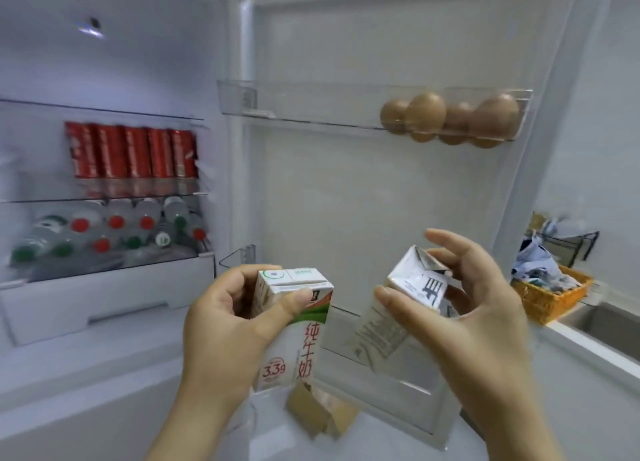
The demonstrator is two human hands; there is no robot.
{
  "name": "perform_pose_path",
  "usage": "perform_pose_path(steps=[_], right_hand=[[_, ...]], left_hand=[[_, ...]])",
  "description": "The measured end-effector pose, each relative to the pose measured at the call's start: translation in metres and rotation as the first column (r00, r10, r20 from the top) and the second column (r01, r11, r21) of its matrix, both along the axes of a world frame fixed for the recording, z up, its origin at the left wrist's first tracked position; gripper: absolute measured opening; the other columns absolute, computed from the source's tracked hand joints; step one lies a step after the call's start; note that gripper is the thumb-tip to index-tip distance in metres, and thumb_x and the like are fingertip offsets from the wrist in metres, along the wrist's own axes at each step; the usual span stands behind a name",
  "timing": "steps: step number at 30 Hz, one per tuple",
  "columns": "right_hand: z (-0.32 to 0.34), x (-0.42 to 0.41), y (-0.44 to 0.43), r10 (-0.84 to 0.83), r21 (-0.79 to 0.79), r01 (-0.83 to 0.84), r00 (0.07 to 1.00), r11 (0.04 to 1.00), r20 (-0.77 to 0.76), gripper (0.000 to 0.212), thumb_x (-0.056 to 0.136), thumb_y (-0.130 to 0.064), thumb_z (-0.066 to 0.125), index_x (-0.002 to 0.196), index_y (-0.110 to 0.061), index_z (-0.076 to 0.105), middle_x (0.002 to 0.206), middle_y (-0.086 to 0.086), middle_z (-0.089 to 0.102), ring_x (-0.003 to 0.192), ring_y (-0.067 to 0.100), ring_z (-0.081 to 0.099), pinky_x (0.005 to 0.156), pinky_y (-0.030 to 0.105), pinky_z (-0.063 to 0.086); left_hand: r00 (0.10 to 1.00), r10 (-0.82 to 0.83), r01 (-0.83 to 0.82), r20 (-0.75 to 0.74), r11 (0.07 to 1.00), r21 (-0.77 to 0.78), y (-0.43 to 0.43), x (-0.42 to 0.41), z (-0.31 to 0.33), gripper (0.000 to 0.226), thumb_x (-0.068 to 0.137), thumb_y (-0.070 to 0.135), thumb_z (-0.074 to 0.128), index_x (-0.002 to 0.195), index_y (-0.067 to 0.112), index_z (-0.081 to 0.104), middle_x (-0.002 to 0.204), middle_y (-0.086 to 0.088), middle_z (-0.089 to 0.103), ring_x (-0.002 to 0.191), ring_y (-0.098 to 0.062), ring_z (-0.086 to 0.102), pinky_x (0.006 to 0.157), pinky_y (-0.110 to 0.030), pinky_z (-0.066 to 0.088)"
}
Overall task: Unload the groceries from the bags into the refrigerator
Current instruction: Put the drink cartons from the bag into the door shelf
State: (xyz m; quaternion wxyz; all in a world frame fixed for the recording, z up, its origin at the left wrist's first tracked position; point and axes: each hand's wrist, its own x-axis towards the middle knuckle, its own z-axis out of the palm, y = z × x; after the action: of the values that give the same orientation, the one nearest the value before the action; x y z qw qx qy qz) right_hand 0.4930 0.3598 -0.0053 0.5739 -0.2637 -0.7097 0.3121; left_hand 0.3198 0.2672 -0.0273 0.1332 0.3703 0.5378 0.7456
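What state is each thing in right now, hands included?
Fridge door: open.
Left carton: upright, gripped by left hand.
Right carton: tilted, held by right hand.
Eggs: resting in upper door bin.
Red cans: upright on a shelf.
Bottles: lying on their sides, shelf below.

At the right we see an orange woven basket [551,300] heaped with crumpled cloths [534,257] on a white counter [588,349], just beside a steel sink [611,322]. A black wire rack [585,243] stands behind it.
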Motion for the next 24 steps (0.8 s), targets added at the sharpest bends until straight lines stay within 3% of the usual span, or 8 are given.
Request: perform_pose_path(steps=[5,8,12,16,24], right_hand=[[0.011,-0.041,0.026,0.084,0.044,-0.082,0.996,0.996,-0.041,0.070,0.047,-0.042,0.085,0.114,-0.041,0.061,0.101,-0.016,0.064,0.093,0.006,0.065,0.081,0.014,0.050],[0.013,-0.064,0.032,0.110,0.046,-0.107,0.992,0.993,-0.059,0.071,0.046,-0.044,0.085,0.113,-0.041,0.061,0.102,-0.017,0.065,0.091,0.006,0.065,0.080,0.015,0.050],[0.013,-0.095,0.046,0.109,0.033,-0.106,0.986,0.994,-0.125,0.070,0.045,-0.051,0.080,0.112,-0.039,0.063,0.099,-0.012,0.066,0.086,0.007,0.066,0.076,0.022,0.053],[0.009,-0.124,0.070,0.129,-0.084,-0.167,0.933,0.982,-0.337,0.065,0.046,-0.044,0.078,0.107,-0.028,0.066,0.092,-0.008,0.067,0.075,0.002,0.063,0.062,0.014,0.050],[-0.028,-0.149,0.096,-0.081,-0.190,-0.029,0.833,0.981,-0.548,0.049,0.061,-0.029,0.078,0.107,-0.023,0.064,0.091,-0.007,0.064,0.079,0.006,0.060,0.069,0.020,0.052]], left_hand=[[0.998,0.052,-0.054,0.029,0.996,0.067,0.011,-0.036,0.011,0.046,0.051,0.035,0.084,0.089,0.014,0.069,0.086,-0.002,0.076,0.078,-0.019,0.072,0.064,-0.027,0.059],[0.995,0.005,-0.014,0.097,0.995,0.096,0.018,-0.062,0.014,0.045,0.055,0.030,0.087,0.090,0.011,0.065,0.087,-0.008,0.075,0.076,-0.025,0.072,0.063,-0.034,0.056],[0.981,-0.045,0.008,0.188,0.981,0.193,0.040,-0.094,0.028,0.054,0.050,0.034,0.078,0.092,0.005,0.061,0.085,-0.012,0.073,0.069,-0.022,0.071,0.055,-0.028,0.055],[0.988,-0.070,0.040,0.137,0.976,0.214,0.069,-0.122,0.042,0.047,0.054,0.032,0.084,0.089,0.008,0.062,0.085,-0.012,0.074,0.074,-0.025,0.071,0.062,-0.033,0.056],[0.998,-0.006,-0.005,0.064,0.988,0.158,0.120,-0.151,0.031,0.034,0.063,0.030,0.084,0.085,0.013,0.064,0.083,-0.005,0.073,0.080,-0.026,0.071,0.067,-0.036,0.058]])
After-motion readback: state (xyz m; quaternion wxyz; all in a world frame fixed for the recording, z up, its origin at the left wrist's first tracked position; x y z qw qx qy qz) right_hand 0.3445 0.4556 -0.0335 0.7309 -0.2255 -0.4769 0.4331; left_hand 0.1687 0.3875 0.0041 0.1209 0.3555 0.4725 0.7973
